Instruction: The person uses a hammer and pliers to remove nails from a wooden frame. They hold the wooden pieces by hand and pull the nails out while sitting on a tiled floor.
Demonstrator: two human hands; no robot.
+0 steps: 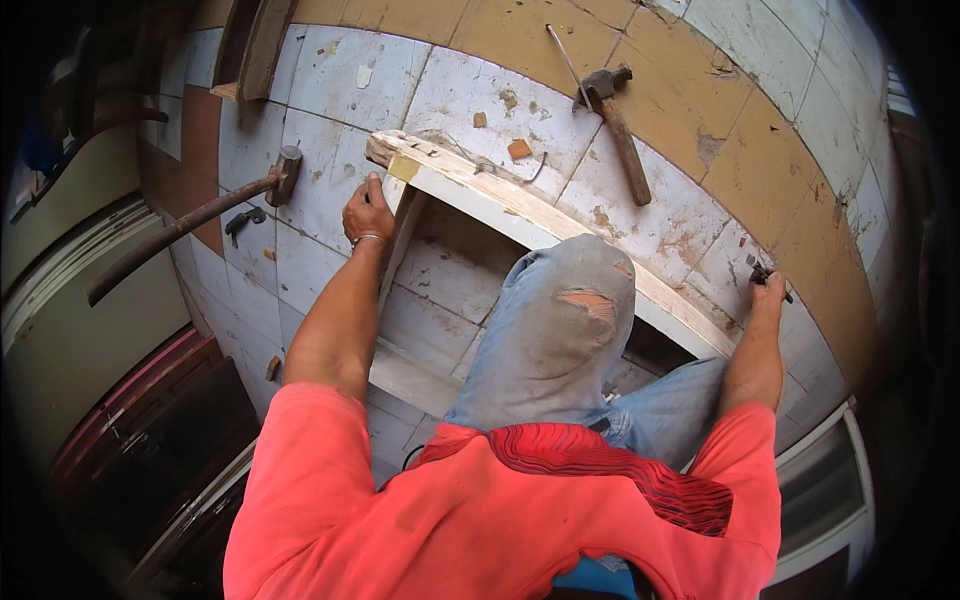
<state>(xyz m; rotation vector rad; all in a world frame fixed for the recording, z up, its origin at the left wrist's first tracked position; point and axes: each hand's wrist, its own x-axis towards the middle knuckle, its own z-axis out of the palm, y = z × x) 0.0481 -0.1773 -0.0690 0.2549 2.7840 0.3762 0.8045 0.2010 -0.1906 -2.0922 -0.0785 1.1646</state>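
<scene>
A white-painted wooden frame (pixel 485 208) with a bare-wood outer edge lies on the floor before me, my knee over its long side. My left hand (pixel 368 212) is closed at its upper left corner, thumb against the edge. Out to the right, beyond the frame's end, my right hand (pixel 768 292) is closed around a small dark tool (pixel 758 271). Most of that tool is hidden in the fingers, so its kind is unclear. A claw hammer (pixel 628 155) with a wooden handle rests past the frame, beside a thin metal rod (pixel 566 58).
On the left, a long-handled sledgehammer (pixel 190 232) lies near a small dark object (pixel 245 220). Broken chips such as an orange piece (pixel 519 149) litter the tiles. A wooden piece (pixel 255 50) stands at the upper left. Dark panels (pixel 150 450) line the lower left.
</scene>
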